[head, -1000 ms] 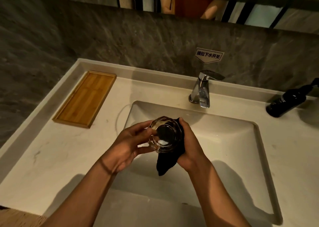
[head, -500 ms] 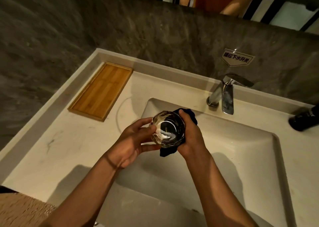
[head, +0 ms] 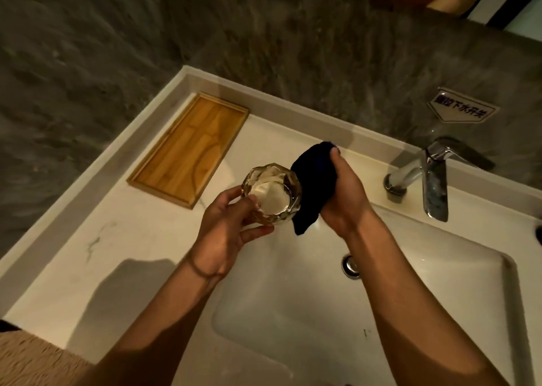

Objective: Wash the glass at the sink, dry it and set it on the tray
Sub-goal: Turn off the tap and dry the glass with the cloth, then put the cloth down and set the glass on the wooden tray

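Observation:
My left hand (head: pixel 227 233) grips a clear faceted glass (head: pixel 271 195) from its near side, mouth facing up at me, above the counter by the left rim of the sink (head: pixel 410 312). My right hand (head: pixel 344 198) clutches a dark blue cloth (head: pixel 313 186), which hangs just right of the glass and touches its side. The wooden tray (head: pixel 187 148) lies bare on the counter at the back left, a short way beyond the glass.
A chrome faucet (head: pixel 431 180) stands at the back right of the basin, with the drain plug (head: pixel 350 265) below it. A white sign (head: pixel 460 108) is stuck on the dark stone wall. The pale counter (head: pixel 88 253) stretches left of the basin.
The cloth has come away from around the glass; my right hand pulled it to the right. My left hand carried the glass left, closer to the tray. The view shifted left.

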